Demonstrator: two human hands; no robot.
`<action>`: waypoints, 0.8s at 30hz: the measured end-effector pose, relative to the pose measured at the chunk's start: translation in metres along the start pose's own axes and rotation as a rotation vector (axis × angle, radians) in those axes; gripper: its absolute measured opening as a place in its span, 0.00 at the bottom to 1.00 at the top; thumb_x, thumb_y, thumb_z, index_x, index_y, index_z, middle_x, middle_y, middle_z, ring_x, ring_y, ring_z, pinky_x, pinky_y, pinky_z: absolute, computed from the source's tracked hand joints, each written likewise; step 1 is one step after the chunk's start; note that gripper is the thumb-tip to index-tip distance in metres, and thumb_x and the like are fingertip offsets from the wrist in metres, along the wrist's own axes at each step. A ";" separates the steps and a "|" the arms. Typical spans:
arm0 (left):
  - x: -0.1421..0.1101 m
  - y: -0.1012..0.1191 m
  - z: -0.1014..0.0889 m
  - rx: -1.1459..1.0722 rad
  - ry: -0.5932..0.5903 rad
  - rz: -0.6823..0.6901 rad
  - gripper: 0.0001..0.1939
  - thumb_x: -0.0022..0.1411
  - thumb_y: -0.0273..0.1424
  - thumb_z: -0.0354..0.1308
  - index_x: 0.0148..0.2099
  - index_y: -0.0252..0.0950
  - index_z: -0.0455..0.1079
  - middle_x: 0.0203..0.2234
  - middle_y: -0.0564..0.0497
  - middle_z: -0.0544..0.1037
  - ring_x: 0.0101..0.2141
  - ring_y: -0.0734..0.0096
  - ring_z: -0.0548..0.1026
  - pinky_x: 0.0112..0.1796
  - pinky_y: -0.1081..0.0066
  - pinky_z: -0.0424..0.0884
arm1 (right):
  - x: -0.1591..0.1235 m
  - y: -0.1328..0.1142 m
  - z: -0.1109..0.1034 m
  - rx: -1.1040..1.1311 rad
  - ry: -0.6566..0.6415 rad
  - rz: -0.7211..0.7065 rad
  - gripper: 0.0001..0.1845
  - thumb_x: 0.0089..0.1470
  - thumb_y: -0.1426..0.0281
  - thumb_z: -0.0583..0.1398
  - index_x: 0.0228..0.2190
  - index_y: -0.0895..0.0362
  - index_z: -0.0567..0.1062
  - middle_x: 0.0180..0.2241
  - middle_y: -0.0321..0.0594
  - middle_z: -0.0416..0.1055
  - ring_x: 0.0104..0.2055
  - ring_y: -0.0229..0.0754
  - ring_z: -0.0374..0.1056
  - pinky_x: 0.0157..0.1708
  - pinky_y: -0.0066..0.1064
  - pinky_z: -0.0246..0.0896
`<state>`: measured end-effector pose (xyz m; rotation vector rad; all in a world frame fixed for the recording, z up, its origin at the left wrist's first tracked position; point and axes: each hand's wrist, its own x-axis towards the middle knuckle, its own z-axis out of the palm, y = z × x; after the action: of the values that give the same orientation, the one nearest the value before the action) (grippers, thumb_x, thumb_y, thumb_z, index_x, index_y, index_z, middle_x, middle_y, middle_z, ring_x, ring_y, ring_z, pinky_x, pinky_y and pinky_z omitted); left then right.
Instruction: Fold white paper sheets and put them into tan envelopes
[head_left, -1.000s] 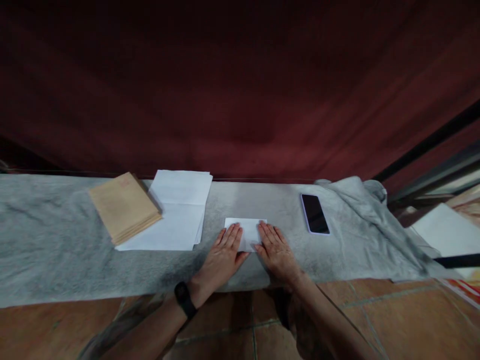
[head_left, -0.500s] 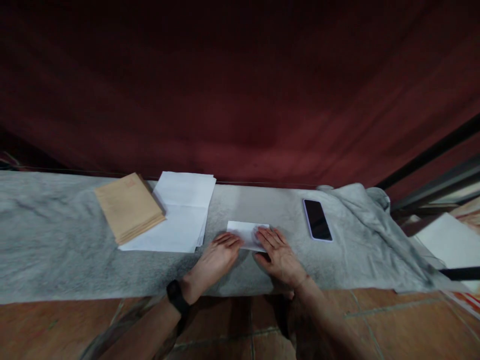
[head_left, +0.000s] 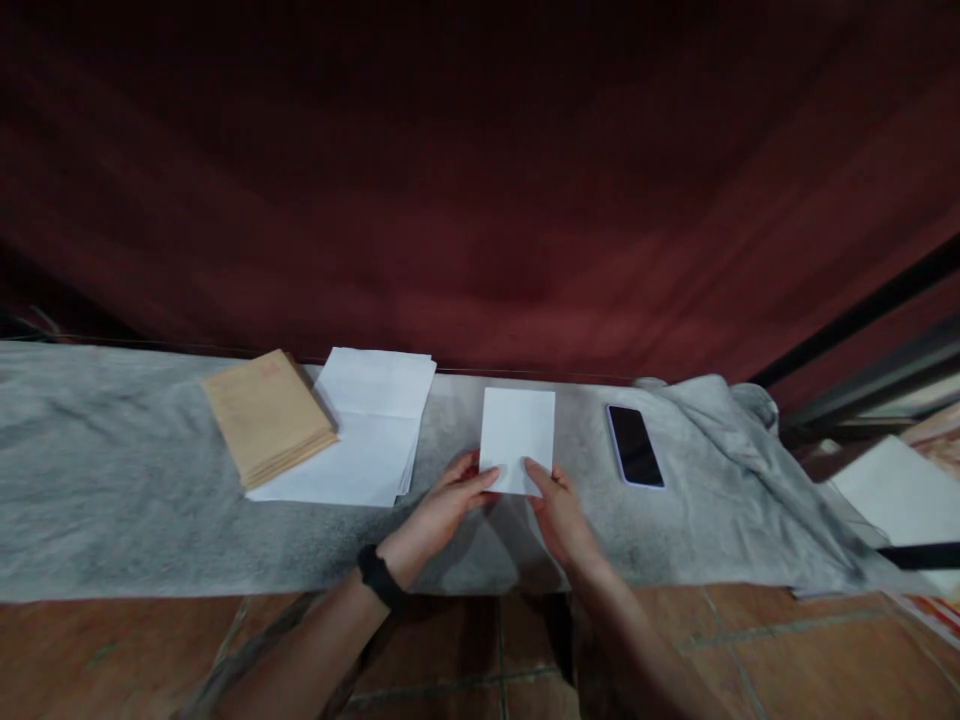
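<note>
A folded sheet of white paper (head_left: 518, 430) is held up in front of me, its flat face toward me. My left hand (head_left: 454, 492) grips its lower left corner, thumb on the face and fingers behind. At the lower right corner my right hand (head_left: 559, 510) pinches it the same way. To the left lies a stack of white paper sheets (head_left: 367, 450) with a crease across the top one. A pile of brown envelopes (head_left: 270, 415) overlaps that stack's left side.
A phone (head_left: 635, 446) in a light purple case lies right of my hands. Everything rests on a grey cloth (head_left: 135, 500), bunched at the right end. A dark red curtain (head_left: 480, 250) hangs behind. Tiled floor (head_left: 637, 650) shows below.
Both hands were pressing flat on a narrow folded strip of paper on the cloth. Now they hold the paper raised and turned, its taller face showing.
</note>
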<state>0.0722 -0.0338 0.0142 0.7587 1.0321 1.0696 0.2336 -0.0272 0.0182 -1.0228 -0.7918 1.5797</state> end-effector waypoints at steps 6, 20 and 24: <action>0.004 0.007 -0.009 0.131 -0.037 -0.020 0.23 0.46 0.41 0.72 0.41 0.32 0.76 0.33 0.47 0.81 0.33 0.63 0.77 0.35 0.69 0.70 | 0.004 -0.006 -0.009 -0.054 0.043 -0.026 0.18 0.43 0.58 0.70 0.37 0.53 0.79 0.36 0.37 0.80 0.35 0.42 0.74 0.37 0.32 0.69; 0.049 0.003 -0.045 0.585 0.310 0.289 0.16 0.51 0.33 0.65 0.43 0.37 0.74 0.22 0.58 0.71 0.23 0.72 0.69 0.27 0.72 0.65 | 0.016 0.011 -0.050 -0.711 -0.047 0.076 0.12 0.53 0.59 0.60 0.30 0.55 0.72 0.19 0.29 0.70 0.18 0.34 0.65 0.18 0.23 0.60; 0.051 -0.002 -0.041 0.930 0.370 0.438 0.18 0.55 0.26 0.62 0.49 0.37 0.74 0.33 0.52 0.76 0.31 0.67 0.75 0.36 0.67 0.72 | 0.014 0.014 -0.052 -0.925 -0.059 -0.002 0.16 0.57 0.66 0.56 0.46 0.55 0.72 0.21 0.30 0.72 0.20 0.37 0.69 0.20 0.26 0.62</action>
<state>0.0412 0.0142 -0.0173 1.6291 1.7723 1.0976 0.2743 -0.0173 -0.0187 -1.6079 -1.6335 1.2253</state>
